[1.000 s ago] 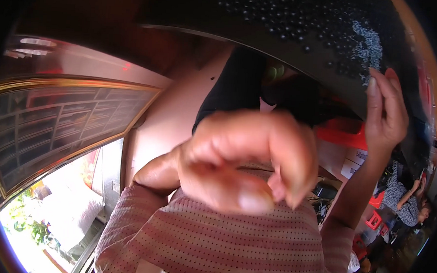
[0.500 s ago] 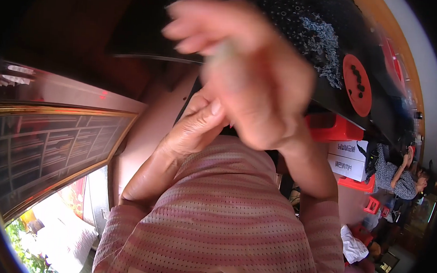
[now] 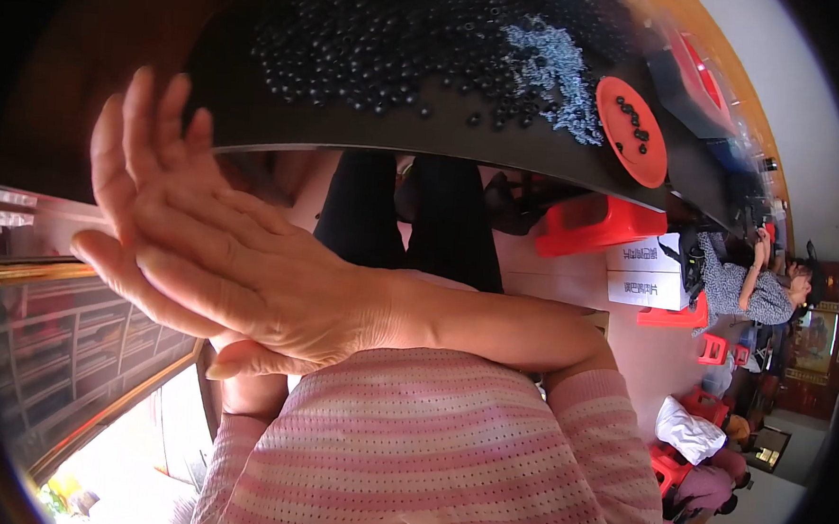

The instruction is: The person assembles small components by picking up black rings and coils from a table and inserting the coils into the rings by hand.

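Away to the left of the black table [image 3: 350, 130], my two hands are pressed together. My right hand [image 3: 257, 287] lies across my left hand [image 3: 164, 158], its back toward me, its fingers stretched out and its thumb lowest. Behind it, the left hand's fingers point up and are spread apart. Most of the left palm and wrist is hidden. Neither hand shows anything held. On the table lie many loose black beads [image 3: 354, 69] and a heap of small blue-silver pieces [image 3: 557, 75]. An orange plate [image 3: 630, 164] beside them holds several black beads.
A red plastic stool [image 3: 597, 224] and white boxes [image 3: 642, 272] stand right of my legs. Farther right, a person [image 3: 746, 279] in patterned clothing sits. A dark-grey bin with a red rim [image 3: 695, 77] is on the table. A framed panel [image 3: 83, 339] stands at left.
My hands have moved from in front of the table to the left, with the right hand now laid across the left. The beads they covered show now. The view has shifted slightly.
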A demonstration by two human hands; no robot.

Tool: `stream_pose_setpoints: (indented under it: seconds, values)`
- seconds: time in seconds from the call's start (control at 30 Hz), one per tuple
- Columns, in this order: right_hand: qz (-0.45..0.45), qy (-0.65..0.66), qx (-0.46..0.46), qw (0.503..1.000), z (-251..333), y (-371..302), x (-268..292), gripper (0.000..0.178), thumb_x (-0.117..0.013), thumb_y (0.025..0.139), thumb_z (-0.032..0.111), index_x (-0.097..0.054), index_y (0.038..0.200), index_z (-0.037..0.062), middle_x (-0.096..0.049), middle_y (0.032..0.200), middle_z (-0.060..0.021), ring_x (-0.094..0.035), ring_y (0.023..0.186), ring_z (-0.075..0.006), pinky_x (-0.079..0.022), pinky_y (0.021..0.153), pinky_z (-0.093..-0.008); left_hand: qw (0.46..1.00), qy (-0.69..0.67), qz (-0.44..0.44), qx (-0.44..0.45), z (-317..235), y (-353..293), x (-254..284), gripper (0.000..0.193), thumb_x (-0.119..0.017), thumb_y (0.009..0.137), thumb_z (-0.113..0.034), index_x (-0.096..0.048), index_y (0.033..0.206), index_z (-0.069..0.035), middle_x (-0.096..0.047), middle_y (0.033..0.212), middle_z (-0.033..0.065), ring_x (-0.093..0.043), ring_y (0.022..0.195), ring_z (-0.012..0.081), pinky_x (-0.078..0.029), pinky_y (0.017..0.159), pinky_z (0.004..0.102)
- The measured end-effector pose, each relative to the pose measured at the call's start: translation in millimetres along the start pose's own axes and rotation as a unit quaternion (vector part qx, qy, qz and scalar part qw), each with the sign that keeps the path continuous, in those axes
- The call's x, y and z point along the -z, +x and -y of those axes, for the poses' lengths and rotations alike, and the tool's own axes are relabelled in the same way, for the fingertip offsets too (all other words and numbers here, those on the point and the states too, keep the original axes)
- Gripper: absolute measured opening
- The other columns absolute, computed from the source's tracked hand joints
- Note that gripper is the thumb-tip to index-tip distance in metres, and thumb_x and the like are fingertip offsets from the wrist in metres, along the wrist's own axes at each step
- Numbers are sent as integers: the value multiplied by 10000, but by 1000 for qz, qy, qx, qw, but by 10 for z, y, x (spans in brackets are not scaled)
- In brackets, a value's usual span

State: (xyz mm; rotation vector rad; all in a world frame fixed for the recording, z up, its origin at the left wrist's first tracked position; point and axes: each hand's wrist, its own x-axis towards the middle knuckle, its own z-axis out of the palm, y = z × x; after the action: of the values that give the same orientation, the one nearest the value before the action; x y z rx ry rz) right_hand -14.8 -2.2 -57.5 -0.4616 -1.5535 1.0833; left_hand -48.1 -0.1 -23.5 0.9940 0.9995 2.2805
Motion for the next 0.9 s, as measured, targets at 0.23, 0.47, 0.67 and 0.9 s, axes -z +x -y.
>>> stream_pose_setpoints:
  seconds: [0.23, 0.47, 0.67, 0.9]
  values:
    - [157, 83, -95, 980, -100, 109, 565, 771, -253, 948, 562, -201, 1414, -49, -226, 1487, -175, -254, 1371, -297, -193, 1135, -354, 997, 56, 35, -40, 494, -329, -156, 622, -332, 959, -455, -322, 1358, 21, -321, 1432, 173, -380, 1279, 293, -312, 1103, 374]
    - [-36, 191, -168, 966, 166, 325, 1202, 872, -138, 902, 691, -264, 1420, 1, -323, 1449, -211, -337, 1332, -313, -261, 1094, -442, 872, 186, 322, -319, 1078, -702, -122, 631, -536, 908, -382, -340, 1367, 4, -285, 1418, 286, -303, 1299, 460, -244, 1046, 547]
    - [-87, -186, -132, 970, 105, 120, 2409, 184, -567, 928, 118, -590, 1095, 46, -625, 1017, -72, -639, 878, -179, -509, 714, -272, 872, 219, 422, -118, 1138, -604, 34, 171, -537, 931, -132, -575, 846, 12, -620, 950, 151, -599, 867, 270, -476, 771, 355]
    - [117, -545, -16, 830, -131, -34, 2511, 127, -626, 825, 90, -613, 943, 45, -561, 881, -68, -614, 758, -251, -508, 623, -359, 847, 168, 503, 22, 1196, -627, 43, 309, -607, 903, -206, -549, 707, 26, -534, 713, 97, -539, 598, 228, -442, 531, 326]
